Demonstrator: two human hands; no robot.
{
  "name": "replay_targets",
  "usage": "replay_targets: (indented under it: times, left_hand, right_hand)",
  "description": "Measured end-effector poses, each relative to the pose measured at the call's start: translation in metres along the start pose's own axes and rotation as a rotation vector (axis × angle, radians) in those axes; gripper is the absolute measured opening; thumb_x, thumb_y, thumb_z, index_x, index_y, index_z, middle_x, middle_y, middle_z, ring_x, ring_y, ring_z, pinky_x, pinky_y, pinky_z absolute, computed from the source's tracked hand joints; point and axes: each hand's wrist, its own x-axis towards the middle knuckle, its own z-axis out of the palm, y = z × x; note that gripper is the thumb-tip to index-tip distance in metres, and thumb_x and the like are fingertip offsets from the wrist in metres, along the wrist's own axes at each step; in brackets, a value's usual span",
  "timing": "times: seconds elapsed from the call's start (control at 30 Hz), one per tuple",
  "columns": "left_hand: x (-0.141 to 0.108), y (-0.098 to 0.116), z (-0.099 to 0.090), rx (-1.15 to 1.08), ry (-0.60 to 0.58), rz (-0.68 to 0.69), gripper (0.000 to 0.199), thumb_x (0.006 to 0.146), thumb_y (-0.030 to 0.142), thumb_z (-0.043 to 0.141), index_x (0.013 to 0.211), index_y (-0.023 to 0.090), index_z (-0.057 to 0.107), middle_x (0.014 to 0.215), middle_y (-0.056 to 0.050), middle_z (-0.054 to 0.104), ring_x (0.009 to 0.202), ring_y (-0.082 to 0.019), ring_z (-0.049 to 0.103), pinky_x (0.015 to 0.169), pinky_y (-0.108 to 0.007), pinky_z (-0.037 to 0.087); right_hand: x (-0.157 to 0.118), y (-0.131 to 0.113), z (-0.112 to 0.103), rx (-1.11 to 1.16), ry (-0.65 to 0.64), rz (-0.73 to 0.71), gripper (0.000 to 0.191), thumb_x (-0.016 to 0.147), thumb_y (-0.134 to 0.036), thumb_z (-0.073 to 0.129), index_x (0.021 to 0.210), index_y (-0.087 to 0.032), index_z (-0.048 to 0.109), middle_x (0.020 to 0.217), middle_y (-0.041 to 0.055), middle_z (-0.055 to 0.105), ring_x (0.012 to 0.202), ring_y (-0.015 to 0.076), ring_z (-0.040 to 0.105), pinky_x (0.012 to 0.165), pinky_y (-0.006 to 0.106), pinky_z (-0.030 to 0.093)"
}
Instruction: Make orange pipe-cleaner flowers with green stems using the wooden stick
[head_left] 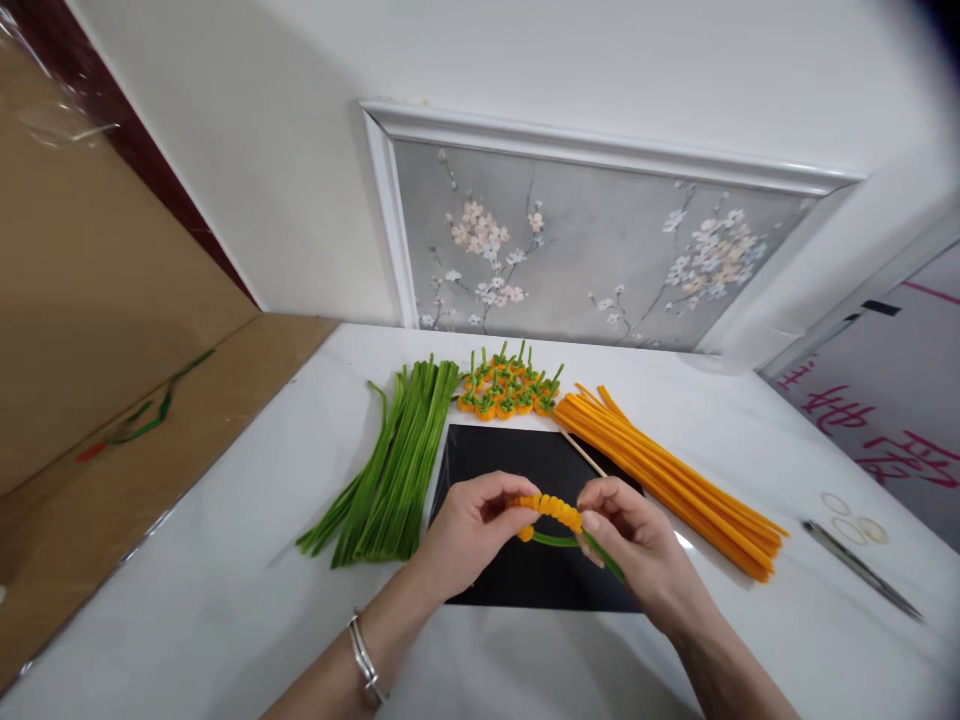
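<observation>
Several pink characters (pixel 834 408), hands (pixel 471 525) pinching orange coil (pixel 559 511)

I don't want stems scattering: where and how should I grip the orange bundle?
Probably round the middle of the orange bundle, from above and its right side, gripping across its width. It's long and shows no tie, so a midway hold should gather most stems. The right hand is near its left side; small flowers sit by its far end.
</observation>
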Motion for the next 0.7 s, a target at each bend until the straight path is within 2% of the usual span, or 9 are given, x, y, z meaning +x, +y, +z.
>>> replay_targets:
  times: [0.1, 0.17, 0.23, 0.33, 0.4, 0.47, 0.6, 0.7]
  left_hand:
    - [0.000, 0.001, -0.004, 0.161, -0.037, 0.078, 0.016, 0.080, 0.018, 0.063, 0.092, 0.017, 0.073, 0.084, -0.003, 0.070, 0.071, -0.014, 0.062, 0.067, -0.024, 0.050]
    - [0.000, 0.001, -0.005, 0.238, -0.045, 0.119, 0.021, 0.080, 0.017, 0.063, 0.098, 0.020, 0.073, 0.085, -0.003, 0.071, 0.070, -0.014, 0.062, 0.065, -0.023, 0.049]
    - [0.000, 0.001, -0.006, 0.286, -0.060, 0.150, 0.024, 0.080, 0.016, 0.061, 0.100, 0.021, 0.074, 0.085, -0.003, 0.071, 0.069, -0.013, 0.062, 0.063, -0.022, 0.048]
    - [0.001, 0.000, -0.006, 0.268, -0.066, 0.146, 0.022, 0.083, 0.016, 0.058, 0.098, 0.019, 0.073, 0.085, -0.004, 0.070, 0.071, -0.014, 0.063, 0.065, -0.023, 0.050]
    - [0.001, -0.001, -0.006, 0.225, -0.051, 0.120, 0.020, 0.084, 0.018, 0.058, 0.098, 0.017, 0.072, 0.087, -0.005, 0.069, 0.073, -0.014, 0.063, 0.067, -0.024, 0.051]
    - [0.001, -0.002, -0.006, 0.198, -0.038, 0.110, 0.018, 0.085, 0.019, 0.058, 0.096, 0.017, 0.072, 0.088, -0.005, 0.069, 0.074, -0.014, 0.063, 0.067, -0.024, 0.051]
    - [0.000, -0.002, -0.005, 0.205, -0.021, 0.126, 0.015, 0.085, 0.019, 0.060, 0.093, 0.017, 0.073, 0.089, -0.005, 0.068, 0.077, -0.015, 0.063, 0.069, -0.024, 0.050]
    - [0.000, -0.002, -0.004, 0.226, -0.011, 0.133, 0.015, 0.084, 0.019, 0.061, 0.094, 0.017, 0.073, 0.089, -0.005, 0.069, 0.077, -0.015, 0.064, 0.068, -0.024, 0.050]
  right_hand:
    - [0.001, 0.001, 0.000, -0.115, 0.079, -0.062, 0.030, 0.081, -0.046, 0.068, 0.089, -0.019, 0.058, 0.064, -0.0019, 0.057, 0.051, 0.0112, 0.053, 0.045, 0.022, 0.045]
    - [0.002, 0.003, 0.000, -0.127, 0.160, -0.114, 0.029, 0.078, -0.044, 0.072, 0.088, -0.020, 0.060, 0.067, -0.0012, 0.058, 0.051, 0.0111, 0.055, 0.047, 0.024, 0.050]
    - [0.003, 0.004, -0.001, -0.108, 0.187, -0.141, 0.027, 0.076, -0.042, 0.074, 0.085, -0.019, 0.062, 0.079, 0.0023, 0.062, 0.054, 0.0113, 0.058, 0.051, 0.026, 0.055]
    - [0.005, 0.005, -0.004, -0.070, 0.144, -0.136, 0.023, 0.076, -0.040, 0.074, 0.084, -0.019, 0.067, 0.109, 0.0097, 0.064, 0.074, 0.0170, 0.066, 0.063, 0.031, 0.060]
    - [0.005, 0.008, -0.005, -0.087, 0.134, -0.140, 0.022, 0.077, -0.039, 0.073, 0.084, -0.019, 0.069, 0.117, 0.0122, 0.062, 0.091, 0.0226, 0.066, 0.068, 0.033, 0.060]
    - [0.005, 0.010, -0.002, -0.145, 0.155, -0.178, 0.020, 0.080, -0.039, 0.070, 0.080, -0.018, 0.068, 0.113, 0.0131, 0.063, 0.094, 0.0240, 0.065, 0.068, 0.032, 0.059]
    - [0.004, 0.011, 0.007, -0.378, 0.208, -0.315, 0.016, 0.091, -0.030, 0.054, 0.079, -0.020, 0.060, 0.088, 0.0068, 0.062, 0.070, 0.0162, 0.061, 0.062, 0.029, 0.055]
    - [0.002, 0.010, 0.009, -0.633, 0.230, -0.472, 0.017, 0.094, -0.018, 0.045, 0.082, -0.021, 0.056, 0.079, 0.0037, 0.058, 0.070, 0.0155, 0.059, 0.065, 0.028, 0.051]
